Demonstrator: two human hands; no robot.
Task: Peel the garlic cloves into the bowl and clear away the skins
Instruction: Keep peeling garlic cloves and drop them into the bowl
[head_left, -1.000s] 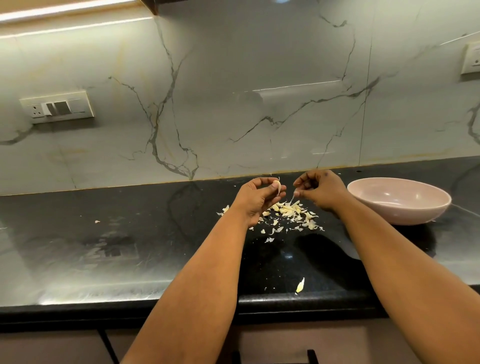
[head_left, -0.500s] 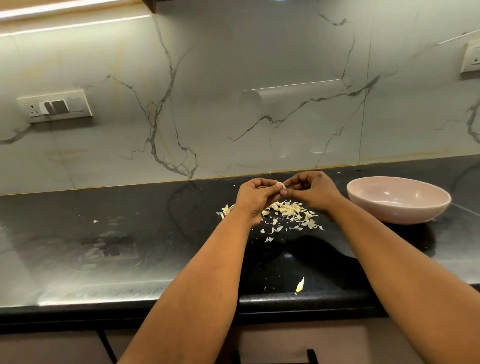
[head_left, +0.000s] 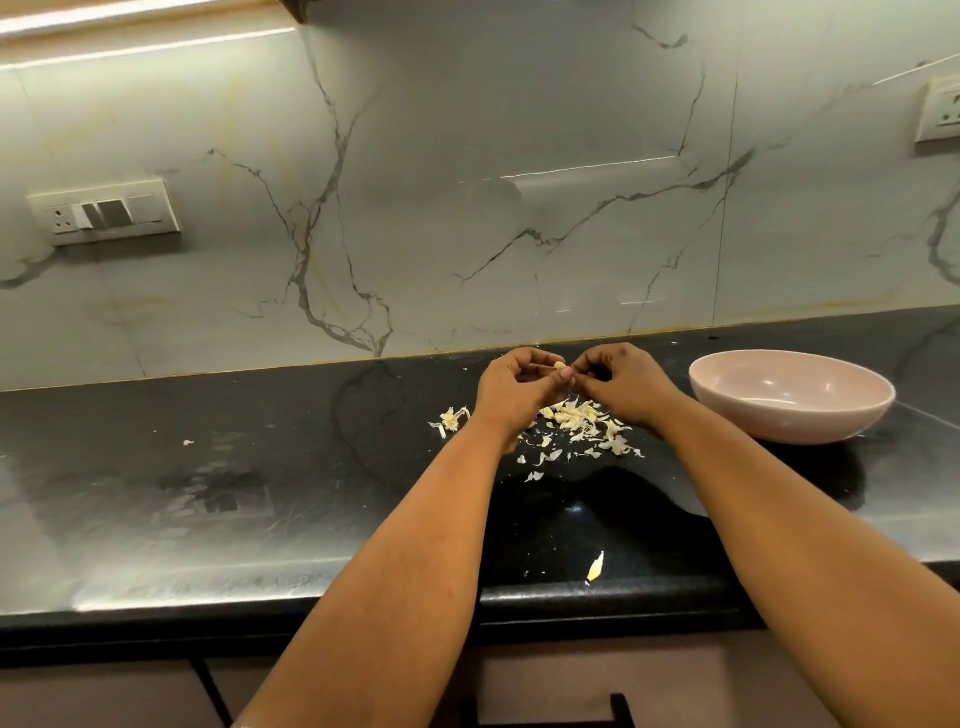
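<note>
2 hands (head_left: 565, 375) pinch 1 garlic clove (head_left: 559, 366) between fingertips; it looks small, firm, light, its papery skin best nipped at the tip.

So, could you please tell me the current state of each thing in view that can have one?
Left hand: fingers curled, pinching the garlic clove.
Right hand: fingers curled, meeting the left at the clove.
Garlic clove: held above the counter, mostly hidden by fingers.
Pink bowl: upright on the counter, no cloves visible inside.
Garlic skins: scattered loose under the hands.
Stray skin: lying alone near the counter's front edge.
</note>
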